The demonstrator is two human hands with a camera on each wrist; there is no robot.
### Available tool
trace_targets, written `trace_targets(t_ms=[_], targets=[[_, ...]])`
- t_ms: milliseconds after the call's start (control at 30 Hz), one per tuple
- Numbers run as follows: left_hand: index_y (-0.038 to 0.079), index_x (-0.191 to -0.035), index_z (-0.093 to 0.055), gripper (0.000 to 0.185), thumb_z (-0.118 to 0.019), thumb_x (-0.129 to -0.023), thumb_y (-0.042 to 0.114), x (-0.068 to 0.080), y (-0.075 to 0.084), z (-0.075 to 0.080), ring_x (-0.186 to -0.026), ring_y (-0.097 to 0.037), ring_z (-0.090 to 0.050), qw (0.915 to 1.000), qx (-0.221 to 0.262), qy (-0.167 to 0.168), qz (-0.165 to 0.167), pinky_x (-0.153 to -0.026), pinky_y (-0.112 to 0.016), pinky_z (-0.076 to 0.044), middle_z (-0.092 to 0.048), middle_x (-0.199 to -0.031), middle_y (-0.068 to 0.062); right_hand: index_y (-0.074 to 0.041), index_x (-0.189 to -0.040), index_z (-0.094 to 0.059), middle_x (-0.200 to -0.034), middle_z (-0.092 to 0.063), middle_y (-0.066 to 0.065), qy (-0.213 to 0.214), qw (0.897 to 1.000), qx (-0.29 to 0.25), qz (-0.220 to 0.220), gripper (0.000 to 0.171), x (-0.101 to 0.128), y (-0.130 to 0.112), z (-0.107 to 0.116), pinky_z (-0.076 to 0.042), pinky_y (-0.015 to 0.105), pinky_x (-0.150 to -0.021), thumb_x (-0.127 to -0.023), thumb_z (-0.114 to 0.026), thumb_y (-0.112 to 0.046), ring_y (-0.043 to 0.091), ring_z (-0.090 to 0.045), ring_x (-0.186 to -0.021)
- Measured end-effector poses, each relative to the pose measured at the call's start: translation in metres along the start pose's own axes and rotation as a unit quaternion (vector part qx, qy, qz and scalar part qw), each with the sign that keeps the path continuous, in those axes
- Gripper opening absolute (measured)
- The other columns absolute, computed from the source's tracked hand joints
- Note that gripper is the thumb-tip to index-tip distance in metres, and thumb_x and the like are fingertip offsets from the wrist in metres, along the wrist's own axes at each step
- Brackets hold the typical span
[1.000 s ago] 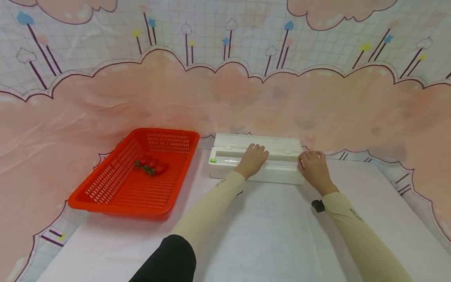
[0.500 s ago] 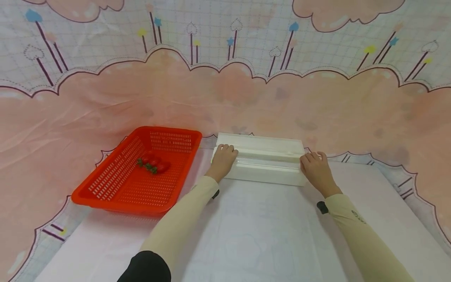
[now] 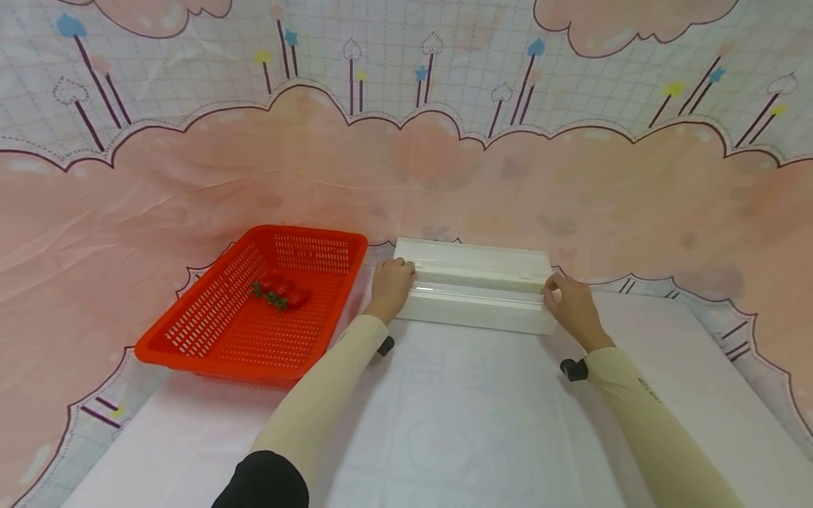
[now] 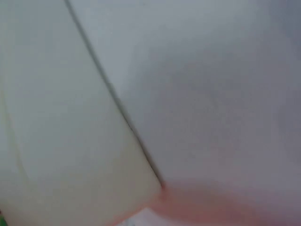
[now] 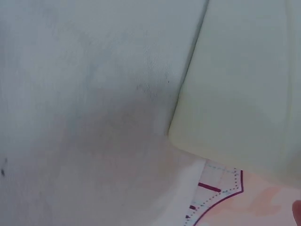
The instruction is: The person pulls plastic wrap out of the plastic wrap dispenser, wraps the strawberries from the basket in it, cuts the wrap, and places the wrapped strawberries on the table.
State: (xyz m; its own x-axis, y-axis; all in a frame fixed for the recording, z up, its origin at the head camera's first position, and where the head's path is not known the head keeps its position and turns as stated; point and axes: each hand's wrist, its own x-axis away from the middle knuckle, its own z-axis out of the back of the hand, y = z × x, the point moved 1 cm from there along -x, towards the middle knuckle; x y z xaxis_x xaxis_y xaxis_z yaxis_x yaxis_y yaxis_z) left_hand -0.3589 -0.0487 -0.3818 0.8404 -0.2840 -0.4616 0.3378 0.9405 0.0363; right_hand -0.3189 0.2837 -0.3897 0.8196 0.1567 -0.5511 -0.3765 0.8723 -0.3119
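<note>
Left hand clamped on the left end of the long white plastic cling-film dispenser box, fingers curled over the top edge at the corner. Right hand gripping the right end of same box, fingertips curled onto the upper right corner. Box seated on the white cloth-covered table, at the far side, lengthwise across, close against the foot of the pink cloud-print backdrop cloth. Lid appears down, a glossy strip running along the front ledge.

Compared with a second earlier: left hand relocated from the middle of the box, above an open slot, to the left end; slot no longer visible, lid now lying flat. Right hand kept at the right end, only tightened slightly at the corner. Box position unchanged.

Wrist views: left wrist camera blurred, showing only a pale box corner against white cloth; right wrist camera showing the box's right corner on the cloth, with printed border beside it. No fingers discernible in either.

Surroundings: red perforated plastic basket to the left of the box, just beside the left hand but apart from it, containing several red strawberries with green tops. Both forearms in beige sleeves. Nothing between hands and box.
</note>
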Motion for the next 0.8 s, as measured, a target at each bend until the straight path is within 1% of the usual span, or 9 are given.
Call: trace_targets(t_ms=[67, 133, 200, 267, 367, 467, 667, 733, 800], targets=[[0.010, -0.097, -0.071, 0.017, -0.063, -0.089, 0.023, 0.000, -0.002, 0.000, -0.086, -0.023, -0.064, 0.9971, 0.071, -0.003, 0.030, -0.090, -0.038, -0.049, -0.072, -0.092, -0.006, 0.002, -0.093, -0.054, -0.094, -0.066, 0.023, -0.030, 0.997, -0.055, -0.042, 0.006, 0.000, 0.001, 0.000, -0.043, 0.054, -0.085, -0.092, -0.052, -0.003, 0.040, -0.059, -0.095], [0.009, -0.095, -0.071, 0.016, -0.064, -0.089, 0.022, 0.000, -0.004, 0.000, -0.086, -0.024, -0.064, 0.9888, 0.139, -0.002, 0.053, -0.090, -0.039, -0.048, -0.073, -0.092, -0.007, 0.002, -0.097, -0.052, -0.099, -0.066, 0.024, -0.054, 0.991, -0.096, -0.075, 0.009, -0.001, 0.003, 0.000, -0.042, 0.056, -0.090, -0.095, -0.048, -0.006, 0.042, -0.057, -0.105], [0.009, -0.094, -0.070, 0.014, -0.064, -0.089, 0.020, -0.001, -0.006, 0.001, -0.087, -0.024, -0.064, 0.9793, 0.190, -0.007, 0.071, -0.090, -0.038, -0.048, -0.073, -0.093, -0.007, 0.002, -0.099, -0.049, -0.101, -0.066, 0.025, -0.066, 0.986, -0.122, -0.093, 0.012, -0.001, 0.006, 0.000, -0.038, 0.059, -0.095, -0.098, -0.045, -0.009, 0.043, -0.053, -0.113], [0.008, -0.095, -0.069, 0.013, -0.063, -0.089, 0.018, -0.002, -0.008, 0.002, -0.089, -0.025, -0.063, 0.9682, 0.233, -0.016, 0.089, -0.089, -0.038, -0.048, -0.072, -0.095, -0.008, 0.003, -0.100, -0.049, -0.101, -0.066, 0.027, -0.066, 0.983, -0.139, -0.101, 0.013, -0.002, 0.008, -0.001, -0.039, 0.059, -0.095, -0.098, -0.044, -0.009, 0.043, -0.054, -0.112], [0.007, -0.097, -0.068, 0.013, -0.060, -0.091, 0.016, -0.003, -0.009, 0.004, -0.091, -0.025, -0.060, 0.9481, 0.291, -0.041, 0.121, -0.089, -0.036, -0.049, -0.070, -0.097, -0.009, 0.005, -0.099, -0.049, -0.097, -0.065, 0.028, -0.057, 0.980, -0.160, -0.106, 0.014, -0.004, 0.012, -0.003, -0.042, 0.055, -0.092, -0.098, -0.044, -0.008, 0.042, -0.057, -0.107], [0.007, -0.100, -0.068, 0.016, -0.059, -0.091, 0.017, -0.005, -0.011, 0.003, -0.093, -0.025, -0.059, 0.9338, 0.323, -0.058, 0.143, -0.091, -0.035, -0.049, -0.069, -0.099, -0.010, 0.007, -0.100, -0.052, -0.097, -0.064, 0.027, -0.048, 0.977, -0.172, -0.113, 0.015, -0.005, 0.014, -0.004, -0.046, 0.052, -0.091, -0.097, -0.047, -0.007, 0.040, -0.059, -0.104], [0.006, -0.102, -0.071, 0.021, -0.060, -0.091, 0.020, -0.008, -0.014, 0.000, -0.096, -0.026, -0.060, 0.9257, 0.339, -0.062, 0.157, -0.094, -0.036, -0.048, -0.070, -0.102, -0.010, 0.008, -0.105, -0.061, -0.097, -0.066, 0.027, -0.054, 0.979, -0.168, -0.106, 0.020, -0.007, 0.016, -0.004, -0.048, 0.050, -0.091, -0.095, -0.051, -0.007, 0.036, -0.061, -0.099], [0.007, -0.102, -0.071, 0.021, -0.060, -0.091, 0.022, -0.010, -0.016, 0.000, -0.097, -0.026, -0.059, 0.9181, 0.355, -0.068, 0.163, -0.095, -0.036, -0.047, -0.070, -0.103, -0.010, 0.007, -0.104, -0.063, -0.095, -0.067, 0.026, -0.057, 0.980, -0.163, -0.103, 0.020, -0.007, 0.016, -0.002, -0.050, 0.046, -0.089, -0.095, -0.052, -0.008, 0.030, -0.061, -0.095], [0.008, -0.103, -0.071, 0.022, -0.060, -0.091, 0.023, -0.011, -0.018, -0.001, -0.097, -0.026, -0.058, 0.9077, 0.375, -0.073, 0.173, -0.096, -0.037, -0.047, -0.070, -0.104, -0.010, 0.006, -0.102, -0.063, -0.095, -0.067, 0.025, -0.060, 0.979, -0.164, -0.106, 0.021, -0.008, 0.016, -0.001, -0.052, 0.035, -0.084, -0.096, -0.051, -0.010, 0.018, -0.061, -0.090]])
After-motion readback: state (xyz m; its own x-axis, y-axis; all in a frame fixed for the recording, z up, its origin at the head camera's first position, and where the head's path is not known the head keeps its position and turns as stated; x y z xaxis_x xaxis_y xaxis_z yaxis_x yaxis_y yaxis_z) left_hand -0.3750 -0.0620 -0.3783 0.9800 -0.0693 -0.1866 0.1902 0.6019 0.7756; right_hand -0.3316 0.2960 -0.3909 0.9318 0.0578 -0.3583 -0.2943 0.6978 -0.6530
